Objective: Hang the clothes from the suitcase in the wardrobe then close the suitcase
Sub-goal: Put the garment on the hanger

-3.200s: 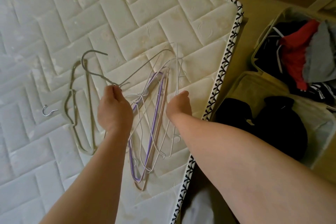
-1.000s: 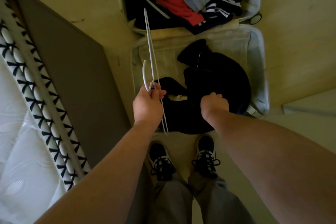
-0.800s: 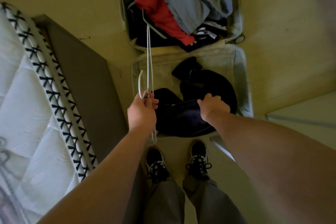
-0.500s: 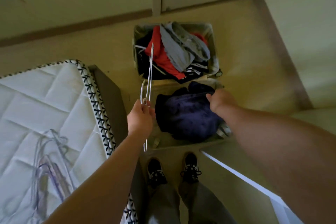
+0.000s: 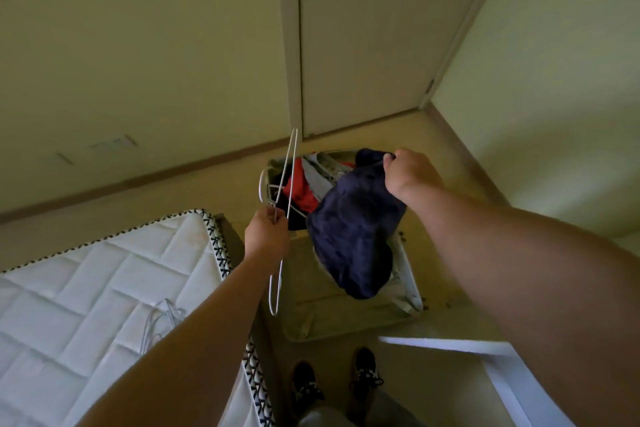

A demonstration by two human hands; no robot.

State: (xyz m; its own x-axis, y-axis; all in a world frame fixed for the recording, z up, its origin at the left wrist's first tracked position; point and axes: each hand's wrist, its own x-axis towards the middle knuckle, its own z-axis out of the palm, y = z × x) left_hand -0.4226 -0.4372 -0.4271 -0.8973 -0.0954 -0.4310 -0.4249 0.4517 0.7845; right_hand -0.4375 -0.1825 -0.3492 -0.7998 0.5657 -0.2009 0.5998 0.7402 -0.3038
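A closed door [image 5: 363, 45] fills the upper middle of the frame. A white quilted mattress [image 5: 86, 288] takes up the lower left. Just right of it, at the centre, a suitcase [image 5: 329, 315] lies open on the floor, its far half packed with red and grey clothes [image 5: 299, 192]. A dark navy garment [image 5: 353, 236] hangs over the suitcase's near half, bunched at the top in the right hand [image 5: 412, 173], whose fingers are curled round the cloth. The left hand [image 5: 266, 236], well apart from the right, pinches a white wire hanger [image 5: 290, 163] held on edge. More hangers [image 5: 162, 315] lie on the mattress. Black shoes [image 5: 304, 385] show at the bottom.
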